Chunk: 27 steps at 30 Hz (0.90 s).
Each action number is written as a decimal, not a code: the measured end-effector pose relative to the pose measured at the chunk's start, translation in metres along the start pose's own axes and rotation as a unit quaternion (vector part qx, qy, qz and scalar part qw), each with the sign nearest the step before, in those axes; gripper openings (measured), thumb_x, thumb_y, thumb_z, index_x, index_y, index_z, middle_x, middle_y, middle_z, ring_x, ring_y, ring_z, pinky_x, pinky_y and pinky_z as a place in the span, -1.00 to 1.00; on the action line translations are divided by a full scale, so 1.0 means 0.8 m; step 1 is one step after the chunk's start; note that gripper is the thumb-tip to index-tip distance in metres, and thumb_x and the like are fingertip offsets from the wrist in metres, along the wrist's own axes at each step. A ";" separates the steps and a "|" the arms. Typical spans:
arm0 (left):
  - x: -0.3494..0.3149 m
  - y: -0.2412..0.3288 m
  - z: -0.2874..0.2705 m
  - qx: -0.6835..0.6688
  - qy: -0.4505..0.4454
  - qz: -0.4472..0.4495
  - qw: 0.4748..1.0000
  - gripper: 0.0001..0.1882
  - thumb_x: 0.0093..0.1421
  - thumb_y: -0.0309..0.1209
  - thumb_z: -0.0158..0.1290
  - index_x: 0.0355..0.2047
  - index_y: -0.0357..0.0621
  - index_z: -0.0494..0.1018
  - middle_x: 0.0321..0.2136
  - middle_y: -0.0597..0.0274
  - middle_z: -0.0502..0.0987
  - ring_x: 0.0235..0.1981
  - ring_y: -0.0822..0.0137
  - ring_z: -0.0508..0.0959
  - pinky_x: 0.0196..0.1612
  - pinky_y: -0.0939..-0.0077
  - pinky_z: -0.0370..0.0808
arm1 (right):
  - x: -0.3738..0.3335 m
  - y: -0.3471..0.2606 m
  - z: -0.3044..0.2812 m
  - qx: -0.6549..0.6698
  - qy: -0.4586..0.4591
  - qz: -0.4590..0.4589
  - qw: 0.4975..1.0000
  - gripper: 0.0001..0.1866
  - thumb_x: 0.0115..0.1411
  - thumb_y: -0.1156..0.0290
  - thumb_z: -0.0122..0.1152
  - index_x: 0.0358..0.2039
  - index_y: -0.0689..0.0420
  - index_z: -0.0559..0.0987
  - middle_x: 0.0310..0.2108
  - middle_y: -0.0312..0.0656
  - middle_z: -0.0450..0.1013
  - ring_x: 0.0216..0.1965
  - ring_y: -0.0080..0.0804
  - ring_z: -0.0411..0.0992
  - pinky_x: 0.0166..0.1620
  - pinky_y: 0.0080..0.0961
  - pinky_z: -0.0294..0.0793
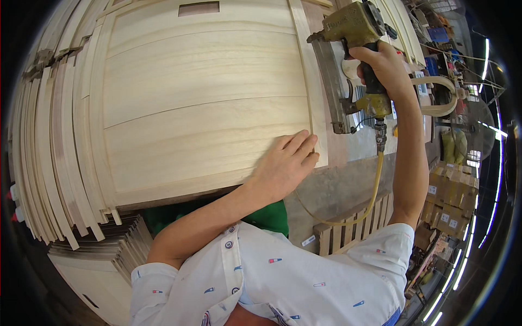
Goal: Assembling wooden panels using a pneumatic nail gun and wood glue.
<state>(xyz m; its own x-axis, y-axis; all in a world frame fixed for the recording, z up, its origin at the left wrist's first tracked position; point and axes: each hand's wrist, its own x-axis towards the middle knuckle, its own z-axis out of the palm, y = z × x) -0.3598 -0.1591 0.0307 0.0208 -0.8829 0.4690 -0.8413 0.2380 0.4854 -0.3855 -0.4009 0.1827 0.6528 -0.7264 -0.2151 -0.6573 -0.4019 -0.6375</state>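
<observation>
A pale wooden panel [206,70] of wide boards lies before me, framed by narrow strips, with a rectangular cutout at its far side. My left hand [285,167] rests on the panel's near right corner. Its fingers are stretched out over the right edge strip [305,70] and hold nothing. To the right of the panel, my right hand [387,69] is wrapped round the black grip of a worn yellow-green air nail gun [356,24]. The gun is raised, its long metal magazine [330,81] turned toward the panel. A yellow air hose [376,187] hangs from its lower end.
Long wooden strips [51,152] are stacked along the left. Below them stand several thin panels [103,261]. A slatted wooden pallet [353,225] sits on the floor at right, near cardboard boxes [448,198]. Beyond the nail gun is a curved wooden piece [443,81].
</observation>
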 end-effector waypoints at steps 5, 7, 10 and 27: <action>0.000 0.002 0.005 -0.012 0.007 -0.002 1.000 -0.68 0.02 -0.39 0.08 -0.17 -0.14 0.46 0.05 0.10 0.42 0.14 0.16 0.34 0.06 0.35 0.31 | -0.010 0.009 0.006 0.021 -0.009 -0.001 1.000 -0.69 0.05 0.26 0.17 -0.42 0.31 0.55 -0.67 -0.22 0.41 -0.68 -0.53 0.37 -0.57 -0.57 0.36; 0.001 0.004 0.003 -0.014 0.002 -0.004 1.000 -0.68 0.02 -0.39 0.08 -0.17 -0.13 0.46 0.06 0.10 0.42 0.14 0.16 0.33 0.06 0.35 0.31 | -0.011 0.010 0.008 0.005 -0.009 0.000 1.000 -0.70 0.06 0.27 0.17 -0.43 0.32 0.54 -0.67 -0.22 0.41 -0.68 -0.53 0.37 -0.58 -0.57 0.36; 0.001 0.001 0.004 -0.015 -0.003 0.000 1.000 -0.66 0.01 -0.40 0.09 -0.16 -0.13 0.46 0.07 0.10 0.41 0.14 0.16 0.33 0.07 0.34 0.30 | -0.015 0.005 0.012 0.004 0.012 -0.031 0.999 -0.71 0.06 0.28 0.17 -0.43 0.32 0.54 -0.67 -0.23 0.41 -0.68 -0.54 0.37 -0.58 -0.57 0.37; -0.002 0.001 0.009 -0.015 -0.007 0.009 1.000 -0.63 -0.01 -0.41 0.13 -0.13 -0.10 0.47 0.08 0.15 0.39 0.15 0.16 0.32 0.10 0.31 0.29 | -0.116 0.028 0.020 0.041 0.007 0.059 0.997 -0.75 0.07 0.31 0.22 -0.40 0.28 0.52 -0.68 -0.26 0.40 -0.69 -0.57 0.34 -0.59 -0.57 0.31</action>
<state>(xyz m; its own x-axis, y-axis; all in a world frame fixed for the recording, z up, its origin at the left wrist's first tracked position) -0.3642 -0.1604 0.0250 -0.0027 -0.8836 0.4682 -0.8249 0.2666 0.4984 -0.4550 -0.3335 0.1769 0.5668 -0.7740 -0.2822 -0.6960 -0.2665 -0.6667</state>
